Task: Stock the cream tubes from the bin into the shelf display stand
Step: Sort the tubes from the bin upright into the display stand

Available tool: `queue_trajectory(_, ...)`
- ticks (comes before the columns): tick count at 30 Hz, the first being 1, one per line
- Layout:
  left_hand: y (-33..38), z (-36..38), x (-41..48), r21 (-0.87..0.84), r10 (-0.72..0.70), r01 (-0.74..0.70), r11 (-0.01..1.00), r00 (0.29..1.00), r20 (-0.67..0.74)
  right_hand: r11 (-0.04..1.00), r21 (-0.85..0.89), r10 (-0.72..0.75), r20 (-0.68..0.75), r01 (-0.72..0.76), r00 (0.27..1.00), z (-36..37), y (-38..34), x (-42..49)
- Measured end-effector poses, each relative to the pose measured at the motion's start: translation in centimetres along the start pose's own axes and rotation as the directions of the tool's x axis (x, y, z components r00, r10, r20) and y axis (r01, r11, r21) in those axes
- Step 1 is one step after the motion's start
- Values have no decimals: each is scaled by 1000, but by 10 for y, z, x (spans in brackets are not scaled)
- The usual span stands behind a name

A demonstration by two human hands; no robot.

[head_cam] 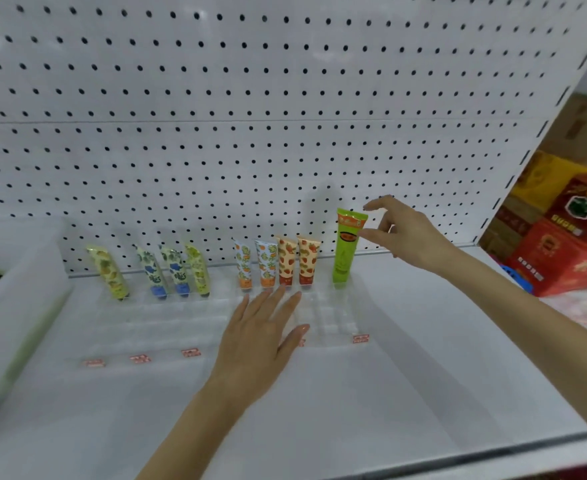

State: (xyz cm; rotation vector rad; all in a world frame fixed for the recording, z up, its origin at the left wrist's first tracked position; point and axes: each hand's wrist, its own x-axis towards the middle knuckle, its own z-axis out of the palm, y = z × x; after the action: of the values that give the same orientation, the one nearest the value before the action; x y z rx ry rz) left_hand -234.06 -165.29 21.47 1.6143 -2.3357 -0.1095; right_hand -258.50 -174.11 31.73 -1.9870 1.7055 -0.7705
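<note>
A clear display stand (326,320) sits on the white shelf. Several cream tubes stand cap-down in its back row: yellow-green ones (110,271), blue-flowered ones (176,270), orange-patterned ones (266,263) and strawberry-patterned ones (307,259). A taller bright green tube (345,249) stands upright at the right end of the row. My right hand (402,233) hovers beside its top, fingers apart, thumb and forefinger just off the tube. My left hand (264,332) lies flat and spread on the stand's front. A translucent bin (15,299) is at the left edge, with tubes partly visible inside.
A white pegboard (250,116) backs the shelf. Small red price tags (190,352) line the stand's front. Red and yellow cartons (569,237) are stacked beyond the shelf's right end. The shelf's front lip (492,455) runs along the bottom right.
</note>
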Motion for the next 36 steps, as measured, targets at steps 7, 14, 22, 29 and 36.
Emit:
queue_trajectory(7,-22,-99,-31,111,85,-63,992,976,-203,974,6,-225,-109,227,968,1,-92,-30)
queue_trajectory(14,-142,-185,-118,204,-93,140,969,970,-226,877,134,-473,77,461,878,105,-231,-37)
queue_trajectory(22,-246,-238,-211,225,-420,482,847,865,-274,774,74,-616,317,629,721,214,-336,-31)
queue_trajectory(29,-279,-240,-266,235,-514,572,786,815,-266,711,-20,-621,452,703,640,260,-366,-32)
queue_trajectory(36,-345,-254,-261,237,-468,505,830,861,-200,764,-84,-511,529,640,678,291,-377,-25)
